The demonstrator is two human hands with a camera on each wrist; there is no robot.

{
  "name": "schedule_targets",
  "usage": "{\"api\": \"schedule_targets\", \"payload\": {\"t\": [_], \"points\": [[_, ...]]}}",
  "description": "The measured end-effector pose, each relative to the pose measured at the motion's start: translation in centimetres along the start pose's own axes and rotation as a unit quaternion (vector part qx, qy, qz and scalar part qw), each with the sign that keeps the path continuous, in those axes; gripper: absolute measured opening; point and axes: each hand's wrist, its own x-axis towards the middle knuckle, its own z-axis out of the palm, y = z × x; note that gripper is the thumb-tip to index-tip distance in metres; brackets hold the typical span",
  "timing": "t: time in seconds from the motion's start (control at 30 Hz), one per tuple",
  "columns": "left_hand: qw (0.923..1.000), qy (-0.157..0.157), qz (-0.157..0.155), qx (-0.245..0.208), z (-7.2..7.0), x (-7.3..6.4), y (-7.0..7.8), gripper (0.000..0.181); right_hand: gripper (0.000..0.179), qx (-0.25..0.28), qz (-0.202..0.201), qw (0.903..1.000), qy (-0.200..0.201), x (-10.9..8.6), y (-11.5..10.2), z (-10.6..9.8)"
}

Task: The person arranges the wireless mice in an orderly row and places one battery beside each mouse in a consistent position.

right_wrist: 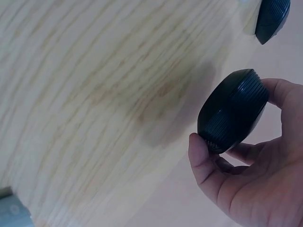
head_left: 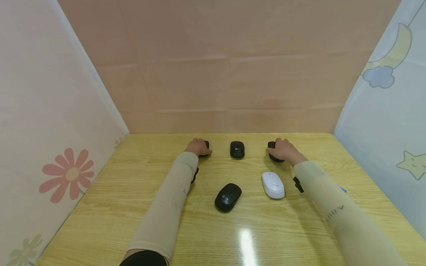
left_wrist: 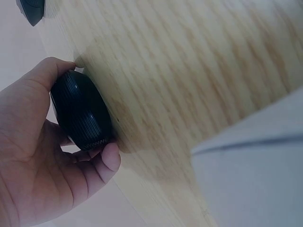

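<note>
Two hands share the work: our left hand (left_wrist: 52,156) has thumb and fingers clamped on opposite sides of a rounded black plastic mouse with ribbed flanks (left_wrist: 83,111), and our right hand (right_wrist: 262,182) pinches a matching black ribbed mouse (right_wrist: 232,111) likewise. Both are near the back edge of the pale wood-grained table (head_left: 139,177), one left of its middle, the other right. We judge that handling the pair goes best with light, even pressure on the ribs and any lowering done flat, so neither slips or scrapes. In the right wrist view, the right one's shadow falls apart from it, so it looks raised or tilted; we cannot tell how far. We should also steer wide of the loose ones: a small glossy black mouse (head_left: 237,149) between our hands by the back edge, a white oval plastic mouse (head_left: 273,185) farther from that edge, toward the right, and a black oval plastic mouse (head_left: 228,197) farther out again, near the middle. We count five mice, four black and one white; two sleeves, left beige sleeve (head_left: 163,218) and right beige sleeve (head_left: 351,221); and one blue thing (head_left: 342,189) mostly hidden behind the latter.
</note>
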Motion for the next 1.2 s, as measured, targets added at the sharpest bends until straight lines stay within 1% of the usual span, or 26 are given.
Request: {"api": "schedule_targets", "payload": {"t": [0.33, 0.53, 0.8, 1.0, 1.2], "points": [[0.9999, 0.005, -0.007, -0.01, 0.1, -0.4, 0.0, 0.073, 0.074, -0.008, 0.009, 0.9996, -0.025, 0.9, 0.0, 0.6], [1.0, 0.003, -0.008, -0.004, 0.1, -0.4, -0.1, 0.073, 0.074, -0.008, 0.02, 0.9991, -0.036, 1.2, 0.2, 0.7], [1.0, 0.009, -0.004, -0.001, 0.2, -0.2, 0.0, 0.073, 0.074, -0.015, 0.028, 0.9988, -0.037, 1.2, 0.2, 0.6], [0.9999, 0.007, -0.008, -0.004, 0.1, -0.2, 0.0, 0.073, 0.073, -0.022, 0.029, 0.9987, -0.037, 1.4, 0.0, 0.7], [0.9999, 0.001, -0.009, -0.003, 0.2, -0.2, 0.0, 0.074, 0.074, -0.04, 0.028, 0.998, -0.039, 1.8, 0.2, 1.0]]}}
